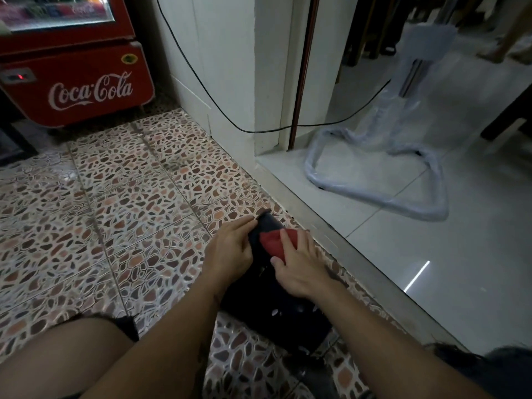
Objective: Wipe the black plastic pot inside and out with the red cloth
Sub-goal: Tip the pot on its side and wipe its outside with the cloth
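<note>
The black plastic pot (276, 306) lies on its side on the patterned floor tiles, its perforated base turned toward me and its rim pointing away. My left hand (230, 251) grips the pot's far left side near the rim. My right hand (299, 266) presses the red cloth (275, 240) flat against the pot's upper outer wall. Part of the cloth is hidden under my fingers. The inside of the pot is not visible.
A red Coca-Cola cooler (77, 82) stands at the back left. A white wall corner (230, 82) with a black cable (207, 93) rises ahead. A metal threshold (345, 243) runs just right of the pot, and a plastic-wrapped stand (383, 168) sits on the white tiles beyond. My bare knee (72, 349) is at lower left.
</note>
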Available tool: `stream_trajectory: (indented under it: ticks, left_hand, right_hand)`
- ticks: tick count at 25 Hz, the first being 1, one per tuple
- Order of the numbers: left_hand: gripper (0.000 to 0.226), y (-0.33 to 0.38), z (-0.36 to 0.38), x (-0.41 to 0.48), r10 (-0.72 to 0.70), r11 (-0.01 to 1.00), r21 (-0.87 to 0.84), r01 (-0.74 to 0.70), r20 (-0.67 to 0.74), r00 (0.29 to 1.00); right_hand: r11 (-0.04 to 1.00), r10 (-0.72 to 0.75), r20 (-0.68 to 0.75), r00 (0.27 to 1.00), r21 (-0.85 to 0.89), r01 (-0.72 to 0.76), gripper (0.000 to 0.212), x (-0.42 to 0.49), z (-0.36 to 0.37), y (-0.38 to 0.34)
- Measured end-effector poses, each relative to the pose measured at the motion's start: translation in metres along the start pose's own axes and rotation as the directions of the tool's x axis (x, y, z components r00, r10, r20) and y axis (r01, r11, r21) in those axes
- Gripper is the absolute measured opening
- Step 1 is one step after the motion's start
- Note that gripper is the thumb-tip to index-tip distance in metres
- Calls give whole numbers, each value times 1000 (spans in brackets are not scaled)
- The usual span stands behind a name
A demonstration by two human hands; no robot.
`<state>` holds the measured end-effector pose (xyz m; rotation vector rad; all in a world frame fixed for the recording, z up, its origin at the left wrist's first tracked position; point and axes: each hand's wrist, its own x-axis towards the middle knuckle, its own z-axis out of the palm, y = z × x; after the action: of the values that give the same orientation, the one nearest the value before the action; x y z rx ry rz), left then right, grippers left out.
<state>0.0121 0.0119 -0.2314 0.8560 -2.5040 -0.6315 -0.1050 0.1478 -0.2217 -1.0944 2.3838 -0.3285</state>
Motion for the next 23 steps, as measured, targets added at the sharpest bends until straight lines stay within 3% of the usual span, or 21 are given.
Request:
stream_trajectory:
  ticks: [2,6,9,12,14,16,18,20,21,23]
  left_hand:
    - [51,-5,5,2,28,1000,12,-28,45,999]
    - [60,-12,20,-2,55,998,37,-59,100,994]
    - [60,-8,21,6,24,1000,-18,-22,113,993]
    - [61,-2,22,8,-15,995,-97,27,117,993]
    - [62,1,25,5,-37,991,-126,53,124,992]
    - [62,3,27,8,-75,983,-157,94,126,989]
    - [60,6,27,14,-145,966,-197,169,133,980]
    - [58,9,26,19,-224,939,-237,248,124,967]
    - [57,10,25,20,-266,924,-246,293,138,954]
    - [57,14,22,22,-328,892,-260,369,186,926]
  right_hand:
    - [992,-60,-3,998,113,60,72,5,9,4]
    - [988,-80,-86,993,128,90,61,14,20,24]
    - [970,164,-21,986,188,-157,57,32,16,68]
    - [762,405,235,884,447,-468,55,44,1,97]
    - [665,447,247,860,552,-503,50,53,-5,91]
    - [644,416,231,879,608,-465,49,66,-8,64]
    - [701,298,190,935,621,-350,49,76,-4,30]
    - [919,90,19,996,385,-90,51,74,15,12]
    - [967,-5,-55,998,252,18,55,62,25,8]
    - [974,-116,-105,988,181,134,62,30,35,17]
